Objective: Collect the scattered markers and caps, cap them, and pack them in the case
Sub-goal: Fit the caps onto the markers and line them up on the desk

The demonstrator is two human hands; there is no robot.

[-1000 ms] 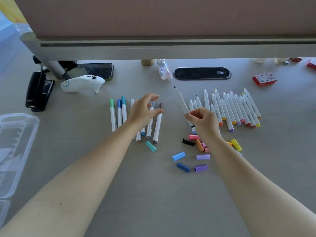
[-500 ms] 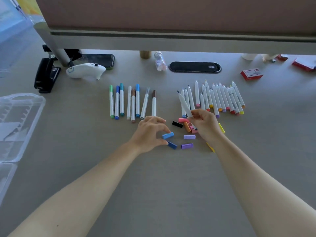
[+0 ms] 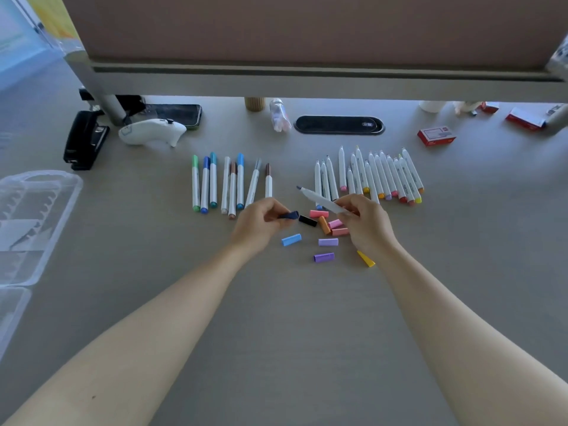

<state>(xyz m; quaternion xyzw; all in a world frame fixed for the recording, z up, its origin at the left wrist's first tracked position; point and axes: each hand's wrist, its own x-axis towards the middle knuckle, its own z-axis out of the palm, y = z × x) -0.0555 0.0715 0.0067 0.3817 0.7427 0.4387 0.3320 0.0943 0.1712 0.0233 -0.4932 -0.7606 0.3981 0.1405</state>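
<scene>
Pale grey desk top [image 3: 276, 318]: matt, faint wood-grain laminate look. White-barrelled markers [image 3: 384, 176]: smooth plastic, slight sheen. Loose coloured caps [image 3: 327, 241]: plastic, matt to satin. Clear storage case [image 3: 37, 222]: transparent glossy plastic. Black stapler [image 3: 84, 139]: glossy plastic or painted metal, cannot tell. Small red box [image 3: 435, 136]: looks like printed card. Pinkish partition panel [image 3: 307, 29]: matt, cloth-like.

Grey desk under a pinkish partition, lit by daylight.

The desk [image 3: 276, 348] has a pale wood-grain top. Along its far edge runs a grey rail [image 3: 307, 83] carrying the partition [image 3: 307, 29], held by a round post [image 3: 98, 87] near the far left corner. An oval black cable port [image 3: 339, 125] sits by the far edge. Bright bluish light shows at upper left.
</scene>
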